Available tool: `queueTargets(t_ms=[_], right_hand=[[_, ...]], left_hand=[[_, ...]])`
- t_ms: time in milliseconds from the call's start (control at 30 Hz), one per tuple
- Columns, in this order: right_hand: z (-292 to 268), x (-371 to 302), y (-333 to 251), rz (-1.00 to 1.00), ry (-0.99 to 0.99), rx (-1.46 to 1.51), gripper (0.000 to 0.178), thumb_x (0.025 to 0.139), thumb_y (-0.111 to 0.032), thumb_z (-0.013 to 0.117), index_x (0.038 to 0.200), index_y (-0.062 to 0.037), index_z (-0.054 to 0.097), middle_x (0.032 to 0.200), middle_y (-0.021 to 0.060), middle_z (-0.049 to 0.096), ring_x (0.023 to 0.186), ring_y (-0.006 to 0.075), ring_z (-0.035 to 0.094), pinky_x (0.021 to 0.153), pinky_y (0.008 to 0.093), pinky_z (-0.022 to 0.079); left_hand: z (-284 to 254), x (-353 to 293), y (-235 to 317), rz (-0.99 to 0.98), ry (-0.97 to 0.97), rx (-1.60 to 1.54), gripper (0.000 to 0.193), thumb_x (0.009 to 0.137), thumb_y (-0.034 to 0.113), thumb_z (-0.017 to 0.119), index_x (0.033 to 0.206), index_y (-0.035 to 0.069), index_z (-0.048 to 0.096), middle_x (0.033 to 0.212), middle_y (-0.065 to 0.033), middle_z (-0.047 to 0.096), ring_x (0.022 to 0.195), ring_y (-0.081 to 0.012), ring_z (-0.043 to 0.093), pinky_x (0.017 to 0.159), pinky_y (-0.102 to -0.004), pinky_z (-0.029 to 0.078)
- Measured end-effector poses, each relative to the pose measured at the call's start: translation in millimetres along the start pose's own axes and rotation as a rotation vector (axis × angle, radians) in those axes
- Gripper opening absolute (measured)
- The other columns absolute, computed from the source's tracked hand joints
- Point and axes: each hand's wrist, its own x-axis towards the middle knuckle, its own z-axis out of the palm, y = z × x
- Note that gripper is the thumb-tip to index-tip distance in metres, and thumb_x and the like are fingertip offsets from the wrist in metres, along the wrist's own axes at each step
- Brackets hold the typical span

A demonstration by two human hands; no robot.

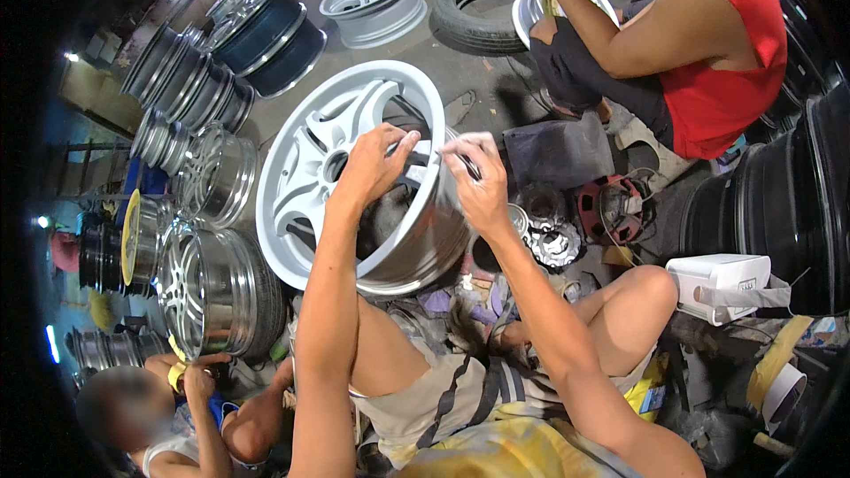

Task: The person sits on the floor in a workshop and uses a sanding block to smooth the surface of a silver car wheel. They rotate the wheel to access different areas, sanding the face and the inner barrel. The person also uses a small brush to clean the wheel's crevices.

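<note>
Grey wheel [316, 152]: tilted ahead, under and beside the hands.
Left hand [376, 159]: over its face, fingers curled; I can't tell the grip.
Right hand [480, 179]: by its right edge, fingers bent; grip unclear to me.

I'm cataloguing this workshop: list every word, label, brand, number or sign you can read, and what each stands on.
Nothing reads clearly.
White box: small dark marks, too small to read.
Yellow package: bluish print, too blurred to read.
Grey wheel: no lettering I can make out.
</note>
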Motion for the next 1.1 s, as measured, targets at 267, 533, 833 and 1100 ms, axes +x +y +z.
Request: queueTargets(t_ms=[267, 533, 833, 1100], right_hand=[[-24.5, -25.6, 23.4, 0.133, -0.047, -0.025, 0.009, 0.094, -0.008, 0.068, 0.101, -0.0045, 0.074, 0.098, 0.0097, 0.064, 0.095, 0.0257, 0.064, 0.088, 0.0366, 0.05], [-15.1, 14.9, 2.9, 0.004, -0.143, 0.015, 0.01, 0.093, -0.008, 0.069, 0.1, -0.0044, 0.074, 0.099, 0.0088, 0.064, 0.101, 0.0258, 0.061, 0.091, 0.0376, 0.048], [-5.4, 7.5, -4.5, -0.039, -0.055, -0.075, 0.01, 0.091, -0.01, 0.072, 0.099, -0.0047, 0.075, 0.097, 0.0088, 0.063, 0.098, 0.028, 0.059, 0.089, 0.0388, 0.048], [-0.5, 16.8, -11.3, -0.045, -0.073, -0.067, 0.01, 0.092, -0.011, 0.071, 0.099, -0.0051, 0.075, 0.097, 0.0089, 0.063, 0.099, 0.0277, 0.059, 0.09, 0.0388, 0.047]], left_hand=[[-3.8, 1.6, 3.1, -0.037, -0.043, 0.056, 0.04, 0.1, 0.033, 0.064, 0.105, -0.005, 0.076, 0.099, -0.0241, 0.071, 0.1, -0.0419, 0.065, 0.092, -0.0476, 0.05], [1.6, 2.4, -2.2, -0.015, -0.008, 0.049, 0.04, 0.1, 0.033, 0.063, 0.104, -0.005, 0.076, 0.098, -0.0249, 0.071, 0.098, -0.043, 0.066, 0.091, -0.0465, 0.05], [4.6, 2.2, -0.7, 0.012, 0.0, 0.039, 0.037, 0.1, 0.031, 0.063, 0.104, -0.004, 0.077, 0.098, -0.0242, 0.072, 0.093, -0.0429, 0.068, 0.086, -0.0461, 0.052], [3.4, 4.9, -7.6, 0.059, 0.024, 0.028, 0.037, 0.101, 0.032, 0.063, 0.103, -0.003, 0.077, 0.097, -0.0243, 0.072, 0.093, -0.0423, 0.068, 0.086, -0.0464, 0.053]])
